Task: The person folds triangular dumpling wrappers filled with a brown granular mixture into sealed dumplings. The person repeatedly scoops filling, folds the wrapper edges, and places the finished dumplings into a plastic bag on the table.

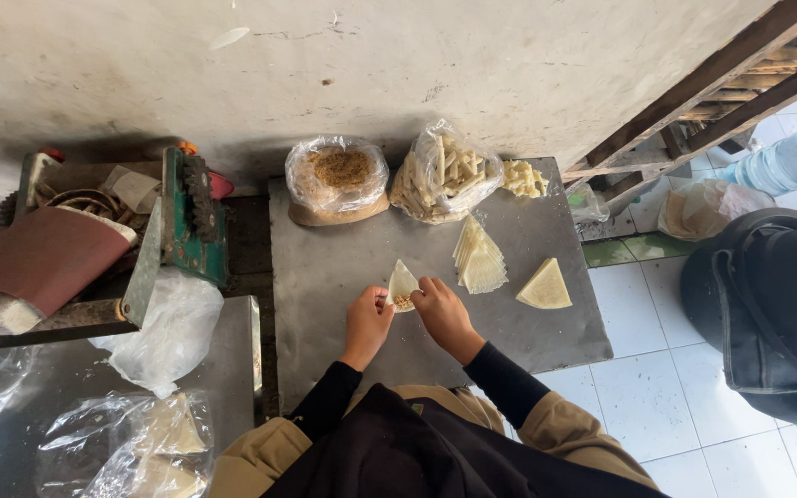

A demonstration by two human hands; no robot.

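My left hand (pixel 366 321) and my right hand (pixel 442 312) meet over a grey metal table (pixel 343 258) and together hold one pale triangular dough wrapper (pixel 402 281) with brown filling at its lower tip. Just right of my hands lies a fanned stack of the same wrappers (pixel 480 258), and further right a second flat triangular pile (pixel 545 286). At the table's far edge stand a clear bag of brown crumbly filling (pixel 340 175) and a clear bag of pale sticks (pixel 443 175).
A green and rust-coloured machine with a roller (pixel 94 240) stands at left, with crumpled plastic bags (pixel 168 332) below it. A person in dark clothing (pixel 777 314) is at right on the white tiled floor. A water jug (pixel 786 161) and wooden beams (pixel 721 83) are far right.
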